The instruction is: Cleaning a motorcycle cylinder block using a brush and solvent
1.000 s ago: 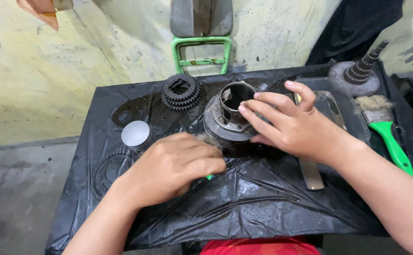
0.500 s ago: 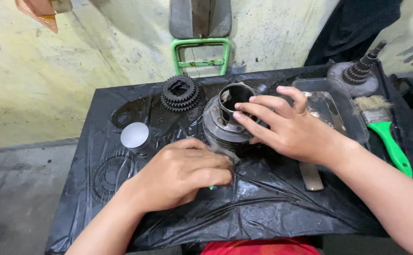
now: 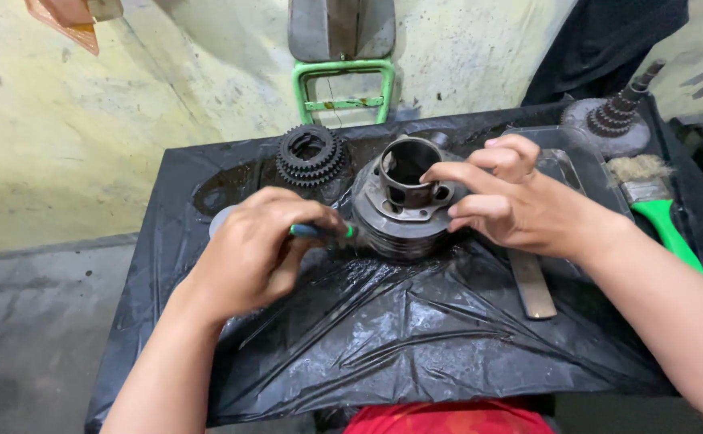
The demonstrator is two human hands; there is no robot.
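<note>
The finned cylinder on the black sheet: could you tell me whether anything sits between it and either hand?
Nothing visible does. The right hand already rests on the finned cylinder, and the left hand brings a green-handled tool against its side.

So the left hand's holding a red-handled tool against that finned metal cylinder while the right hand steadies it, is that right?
Not quite: the tool's handle is green, not red, as the head view shows. The rest holds: the left hand grips it against the finned metal cylinder, and the right hand steadies the cylinder on the black plastic sheet.
</note>
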